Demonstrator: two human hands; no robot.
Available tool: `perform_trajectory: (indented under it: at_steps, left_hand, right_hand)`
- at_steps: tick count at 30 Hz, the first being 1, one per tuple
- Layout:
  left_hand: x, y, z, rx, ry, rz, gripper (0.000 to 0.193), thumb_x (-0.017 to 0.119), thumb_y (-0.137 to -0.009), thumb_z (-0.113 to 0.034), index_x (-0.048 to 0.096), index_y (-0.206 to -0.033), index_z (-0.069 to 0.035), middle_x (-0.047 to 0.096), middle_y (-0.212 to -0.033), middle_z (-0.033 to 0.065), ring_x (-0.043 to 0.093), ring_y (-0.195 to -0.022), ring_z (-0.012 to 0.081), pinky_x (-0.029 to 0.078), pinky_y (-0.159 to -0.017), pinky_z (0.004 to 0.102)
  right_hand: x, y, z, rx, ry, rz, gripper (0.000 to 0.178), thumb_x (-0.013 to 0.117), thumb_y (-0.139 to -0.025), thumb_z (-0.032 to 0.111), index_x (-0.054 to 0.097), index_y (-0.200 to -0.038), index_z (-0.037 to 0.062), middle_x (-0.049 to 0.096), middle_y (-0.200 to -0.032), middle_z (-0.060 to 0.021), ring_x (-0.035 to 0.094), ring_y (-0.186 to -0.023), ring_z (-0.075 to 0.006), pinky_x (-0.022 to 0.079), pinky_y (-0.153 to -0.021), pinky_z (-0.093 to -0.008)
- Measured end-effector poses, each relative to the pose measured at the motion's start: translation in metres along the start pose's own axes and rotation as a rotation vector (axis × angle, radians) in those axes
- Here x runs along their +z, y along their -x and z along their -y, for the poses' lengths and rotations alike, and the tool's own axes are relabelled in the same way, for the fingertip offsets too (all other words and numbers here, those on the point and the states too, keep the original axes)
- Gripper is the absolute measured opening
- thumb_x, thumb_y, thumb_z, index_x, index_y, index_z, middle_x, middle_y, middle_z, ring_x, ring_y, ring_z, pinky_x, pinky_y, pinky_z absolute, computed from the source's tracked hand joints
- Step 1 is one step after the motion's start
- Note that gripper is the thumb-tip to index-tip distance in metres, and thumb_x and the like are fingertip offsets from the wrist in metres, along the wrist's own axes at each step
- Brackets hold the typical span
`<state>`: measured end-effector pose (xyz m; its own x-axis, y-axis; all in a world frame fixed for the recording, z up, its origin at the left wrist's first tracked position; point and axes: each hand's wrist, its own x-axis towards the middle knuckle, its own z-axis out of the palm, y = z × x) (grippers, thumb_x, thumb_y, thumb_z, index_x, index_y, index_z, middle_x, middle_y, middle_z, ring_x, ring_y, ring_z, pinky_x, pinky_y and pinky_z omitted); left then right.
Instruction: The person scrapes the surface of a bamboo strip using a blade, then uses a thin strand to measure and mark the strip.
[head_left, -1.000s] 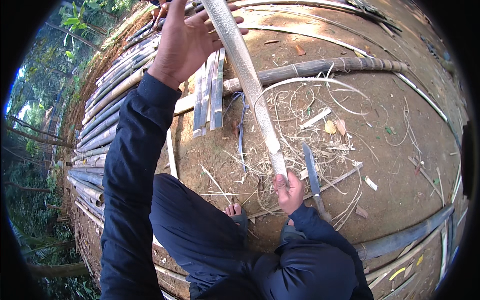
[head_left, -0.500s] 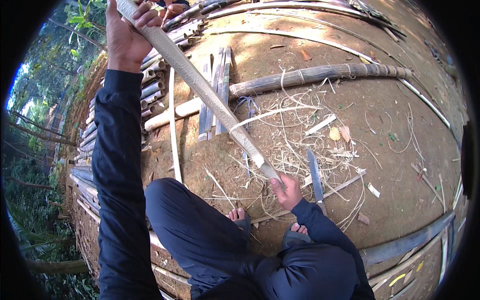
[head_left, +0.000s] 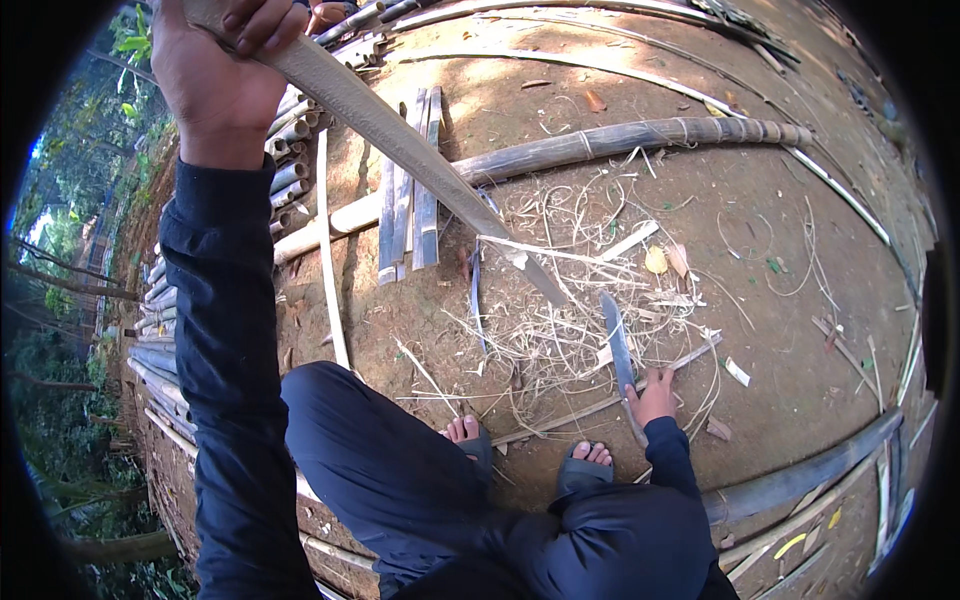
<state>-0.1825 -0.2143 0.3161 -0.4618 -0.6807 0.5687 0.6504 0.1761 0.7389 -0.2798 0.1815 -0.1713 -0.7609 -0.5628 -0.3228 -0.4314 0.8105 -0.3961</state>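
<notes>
My left hand (head_left: 225, 85) is raised at the upper left, closed around the upper end of a long split bamboo strip (head_left: 390, 140). The strip slants down to the right, and its tapered lower end hangs over the shavings with a thin peel sticking out near it. Low at the right, my right hand (head_left: 655, 397) is closed at the handle end of a machete (head_left: 617, 335), its thumb across it. The machete's blade points away from me, over the bamboo shavings (head_left: 560, 330).
A thick bamboo pole (head_left: 600, 142) lies across the ground ahead, with several flat bamboo slats (head_left: 425, 215) leaning over it. Cut bamboo tubes (head_left: 290, 175) are stacked at the left. Another dark pole (head_left: 800, 470) lies at the lower right. My sandaled feet flank the near shavings.
My right hand has let go of the bamboo strip's lower end and moved down and right to the machete. My left hand still holds the strip, slightly farther left.
</notes>
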Motion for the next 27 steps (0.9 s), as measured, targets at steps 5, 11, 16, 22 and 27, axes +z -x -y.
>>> perform_trajectory:
  at_steps: [5, 11, 16, 22, 27]
  left_hand:
    - [0.018, 0.007, 0.035, -0.003, 0.027, -0.068, 0.046, 0.046, -0.099, -0.056, 0.043, -0.081, -0.015, 0.033, -0.057, -0.0051, 0.027, -0.040, 0.0060, 0.024, -0.037, 0.0225]
    - [0.038, 0.024, 0.067, -0.066, 0.028, -0.080, 0.043, 0.046, -0.100, -0.054, 0.044, -0.084, -0.014, 0.038, -0.064, -0.0049, 0.035, -0.049, 0.0052, 0.033, -0.049, 0.0211]
    - [0.046, 0.036, 0.075, 0.059, -0.088, -0.053, 0.039, 0.043, -0.103, -0.049, 0.044, -0.088, -0.014, 0.038, -0.072, -0.0045, 0.037, -0.057, 0.0070, 0.034, -0.054, 0.0220]
    - [0.071, 0.049, 0.075, 0.067, -0.282, -0.085, 0.041, 0.050, -0.100, -0.050, 0.044, -0.087, -0.012, 0.045, -0.072, 0.0012, 0.048, -0.056, 0.0118, 0.044, -0.054, 0.0274]
    - [0.065, 0.035, 0.078, 0.060, -0.112, 0.058, 0.043, 0.054, -0.097, -0.052, 0.038, -0.076, -0.018, 0.037, -0.061, -0.0034, 0.037, -0.043, 0.0071, 0.034, -0.039, 0.0232]
  right_hand:
    - [0.023, 0.007, -0.004, 0.046, -0.084, 0.078, 0.065, 0.077, -0.081, 0.018, 0.038, -0.131, 0.0018, 0.040, -0.132, -0.0296, 0.057, -0.108, -0.0469, 0.051, -0.088, -0.0499]
    - [0.027, 0.021, 0.007, 0.095, -0.184, 0.050, 0.069, 0.075, -0.082, 0.016, 0.033, -0.134, 0.0027, 0.060, -0.105, -0.0322, 0.062, -0.095, -0.0489, 0.050, -0.082, -0.0537]
    - [0.034, 0.030, -0.003, 0.045, -0.325, -0.083, 0.065, 0.073, -0.082, 0.020, 0.038, -0.134, 0.0021, 0.065, -0.086, -0.0298, 0.065, -0.084, -0.0467, 0.050, -0.076, -0.0526]
    - [-0.029, 0.051, 0.024, -0.065, -0.599, -0.243, 0.031, 0.071, -0.088, 0.022, 0.062, -0.108, -0.0004, 0.066, -0.074, -0.0152, 0.066, -0.064, -0.0258, 0.050, -0.061, -0.0380]
    - [-0.131, 0.058, 0.104, -0.223, -0.838, -0.256, 0.024, 0.065, -0.095, 0.020, 0.063, -0.108, 0.0010, 0.061, -0.065, -0.0043, 0.059, -0.057, -0.0087, 0.044, -0.053, -0.0267]
